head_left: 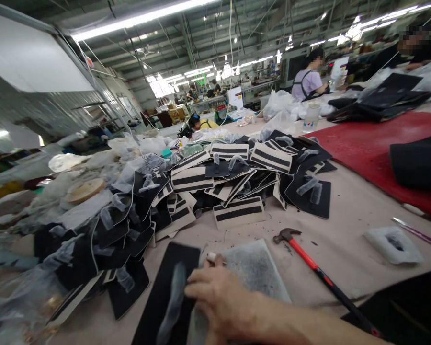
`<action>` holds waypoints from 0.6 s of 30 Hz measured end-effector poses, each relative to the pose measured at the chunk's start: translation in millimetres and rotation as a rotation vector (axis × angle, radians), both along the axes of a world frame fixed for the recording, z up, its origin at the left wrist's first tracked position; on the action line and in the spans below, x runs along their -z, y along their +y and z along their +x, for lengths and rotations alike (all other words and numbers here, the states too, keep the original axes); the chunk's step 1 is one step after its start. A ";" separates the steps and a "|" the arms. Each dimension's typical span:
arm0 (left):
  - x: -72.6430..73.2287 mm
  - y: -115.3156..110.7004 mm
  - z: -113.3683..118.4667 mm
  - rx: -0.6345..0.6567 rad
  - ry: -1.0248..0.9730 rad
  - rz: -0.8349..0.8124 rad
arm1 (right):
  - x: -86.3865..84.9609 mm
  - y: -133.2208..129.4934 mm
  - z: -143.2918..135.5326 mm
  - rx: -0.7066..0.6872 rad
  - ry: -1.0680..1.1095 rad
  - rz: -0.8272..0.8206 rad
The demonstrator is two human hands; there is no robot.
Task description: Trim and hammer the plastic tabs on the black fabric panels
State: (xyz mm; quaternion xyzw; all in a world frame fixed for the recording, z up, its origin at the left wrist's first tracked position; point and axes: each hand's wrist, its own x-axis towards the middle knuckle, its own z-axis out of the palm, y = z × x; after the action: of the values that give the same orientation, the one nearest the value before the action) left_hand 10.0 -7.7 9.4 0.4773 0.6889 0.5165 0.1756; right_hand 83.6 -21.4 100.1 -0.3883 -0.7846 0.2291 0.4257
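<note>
Black panel (161,292) L of R fingers (200,277); R edge at them.

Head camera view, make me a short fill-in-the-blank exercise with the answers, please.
1. The hammer has a black and ____ handle.
2. In the picture, the hammer lies to the ____ of the right hand.
3. The pale panels in the pile bear ____ stripes.
Missing words: red; right; black.

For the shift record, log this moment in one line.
right hand: over pale slab, grip unclear | left hand: not in view | black panel: left of right hand | claw hammer: right of slab
</note>
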 end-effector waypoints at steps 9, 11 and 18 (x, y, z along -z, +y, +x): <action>19.3 7.4 -9.3 0.071 -0.161 -0.063 | 62.5 117.5 152.4 0.869 0.244 -0.350; 22.8 7.3 -8.7 0.077 -0.174 -0.078 | 74.0 134.6 175.3 0.820 0.254 -0.407; 23.8 6.9 -6.7 0.066 -0.202 -0.072 | 68.6 127.3 169.5 0.602 0.222 -0.462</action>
State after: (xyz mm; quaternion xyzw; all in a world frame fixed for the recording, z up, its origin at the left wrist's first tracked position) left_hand 3.3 -0.9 -14.4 0.4386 0.6696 0.5310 0.2780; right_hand 253.0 105.8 31.5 -0.6596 -0.5125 0.3052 0.4573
